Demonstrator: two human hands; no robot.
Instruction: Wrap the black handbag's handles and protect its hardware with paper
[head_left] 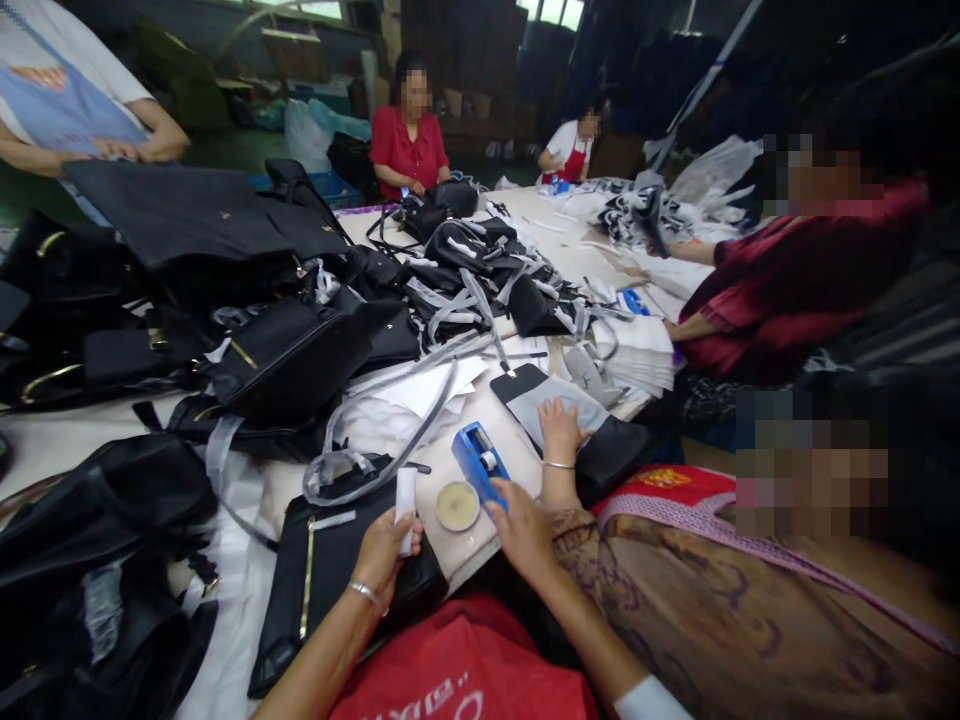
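My left hand (384, 555) is closed around a white wrapped strip (406, 505), held upright over a black handbag (345, 560). That bag lies in front of me, with a gold zipper and a strap (390, 450) sleeved in clear plastic. My right hand (523, 530) has its fingers closed at the near end of a blue tape dispenser (474, 455); whether tape is between them is too small to tell. Between my hands sits a round open tin (457, 506) with a yellowish content.
Black bags (285, 350) are heaped to the left and ahead. At right, a co-worker's hand (561, 430) lies flat on a black and grey bag (517, 390). White sheets (637, 350) are stacked beyond it. Other people stand around the table.
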